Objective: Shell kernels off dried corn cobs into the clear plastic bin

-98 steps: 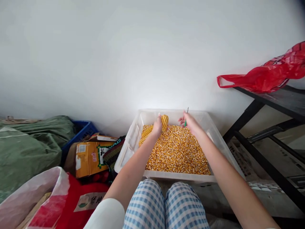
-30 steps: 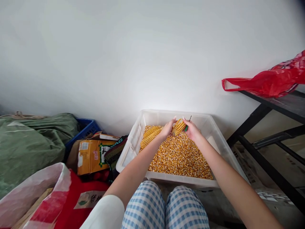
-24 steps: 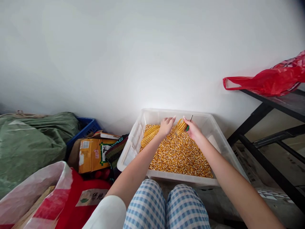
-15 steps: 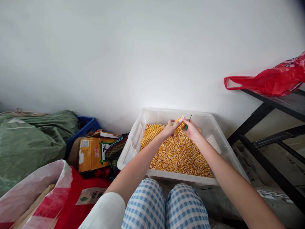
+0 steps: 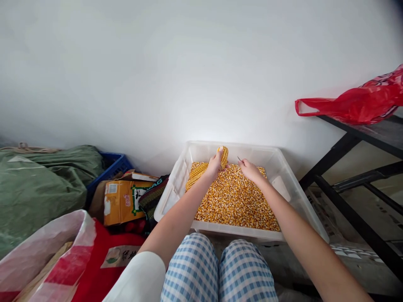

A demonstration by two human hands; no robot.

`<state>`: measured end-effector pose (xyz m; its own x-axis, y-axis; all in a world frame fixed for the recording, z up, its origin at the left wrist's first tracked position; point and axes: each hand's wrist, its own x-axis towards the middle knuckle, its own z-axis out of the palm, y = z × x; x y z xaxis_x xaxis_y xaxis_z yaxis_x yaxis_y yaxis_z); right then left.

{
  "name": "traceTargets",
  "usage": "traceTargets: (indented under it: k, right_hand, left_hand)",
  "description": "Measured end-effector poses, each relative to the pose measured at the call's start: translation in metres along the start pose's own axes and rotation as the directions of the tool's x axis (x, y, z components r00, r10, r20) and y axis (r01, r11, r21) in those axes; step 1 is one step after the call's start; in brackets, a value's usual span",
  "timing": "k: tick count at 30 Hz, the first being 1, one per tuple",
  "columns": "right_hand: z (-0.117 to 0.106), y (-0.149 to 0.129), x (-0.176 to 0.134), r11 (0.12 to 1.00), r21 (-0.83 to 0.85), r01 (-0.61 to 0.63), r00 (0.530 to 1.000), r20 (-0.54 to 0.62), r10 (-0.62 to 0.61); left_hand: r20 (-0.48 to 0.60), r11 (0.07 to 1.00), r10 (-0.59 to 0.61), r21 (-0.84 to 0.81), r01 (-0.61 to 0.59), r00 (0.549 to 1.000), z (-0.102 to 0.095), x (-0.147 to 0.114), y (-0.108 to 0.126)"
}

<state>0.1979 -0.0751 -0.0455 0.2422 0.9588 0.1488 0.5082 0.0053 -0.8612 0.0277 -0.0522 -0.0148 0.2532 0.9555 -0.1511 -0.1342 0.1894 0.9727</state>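
My left hand (image 5: 214, 164) is wrapped round a yellow corn cob (image 5: 224, 157), held upright over the bin. To its right, my right hand (image 5: 249, 170) is closed on a screwdriver (image 5: 239, 159); only the thin shaft shows, pointing up and left toward the cob but apart from it. The handle is hidden inside the fingers. Below both hands, loose corn kernels (image 5: 236, 201) cover the floor of a translucent plastic bin (image 5: 277, 153). More corn cobs (image 5: 195, 175) lie on the kernels at the left, partly behind my left wrist.
Left of the bin are an orange carton (image 5: 122, 203), a blue crate (image 5: 113, 165), green cloth (image 5: 40, 188) and a red-and-white sack (image 5: 94, 268). A black metal frame (image 5: 343, 218) stands at the right under a red plastic bag (image 5: 355, 105). The white wall (image 5: 201, 75) rises behind.
My hands have moved apart. The left has shifted left and tipped the corn cob upright; the right has turned the screwdriver so its shaft points left, and its green handle no longer shows.
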Motion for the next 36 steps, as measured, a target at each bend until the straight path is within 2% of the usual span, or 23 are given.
traceTargets:
  k: [4,6,7,9,11,12,16,21,24,27,32,36]
  right_hand:
    - [0.003,0.002,0.002,0.991,0.136,0.009,0.998,-0.064,0.000]
    - [0.002,-0.006,0.002,0.968,0.247,-0.039,0.997,-0.052,0.054]
    - [0.001,-0.011,0.001,0.938,0.337,-0.085,0.996,-0.008,0.093]
    - [0.000,-0.023,-0.003,0.832,0.526,-0.177,0.982,0.154,0.111]
    - [0.001,-0.034,-0.009,0.732,0.640,-0.234,0.951,0.308,0.035]
    - [0.002,-0.038,-0.012,0.704,0.669,-0.239,0.941,0.340,-0.003]
    - [0.010,-0.044,-0.021,0.670,0.712,-0.211,0.954,0.298,-0.016]
    - [0.012,-0.042,-0.022,0.621,0.748,-0.235,0.950,0.313,-0.018]
    - [0.012,-0.043,-0.020,0.615,0.745,-0.256,0.947,0.323,0.003]
    - [0.011,-0.043,-0.019,0.614,0.747,-0.254,0.951,0.309,0.018]
    - [0.011,-0.039,-0.016,0.630,0.737,-0.246,0.954,0.298,0.024]
    - [0.010,-0.038,-0.017,0.609,0.755,-0.245,0.950,0.311,-0.004]
  left_hand:
    - [0.047,0.992,0.089,0.089,-0.092,0.995,0.004,-0.004,0.001]
    - [0.097,0.986,0.105,0.122,-0.117,0.990,0.007,-0.007,0.002]
    - [0.120,0.983,0.105,0.136,-0.121,0.987,0.009,-0.009,0.003]
    - [0.163,0.977,0.104,0.169,-0.131,0.981,0.012,-0.013,0.003]
    - [0.207,0.967,0.114,0.201,-0.156,0.972,0.014,-0.016,0.003]
    - [0.232,0.960,0.124,0.219,-0.176,0.965,0.014,-0.017,0.002]
    - [0.288,0.927,0.151,0.291,-0.237,0.946,0.015,-0.019,-0.003]
    - [0.241,0.928,0.137,0.309,-0.209,0.961,0.013,-0.012,-0.007]
    - [0.231,0.949,0.099,0.269,-0.161,0.968,0.013,-0.010,-0.006]
    - [0.275,0.962,0.087,0.228,-0.153,0.957,0.013,-0.014,-0.002]
    - [0.261,0.930,0.121,0.307,-0.201,0.958,0.017,-0.024,0.004]
    - [0.242,0.933,0.124,0.301,-0.196,0.962,0.019,-0.026,0.002]
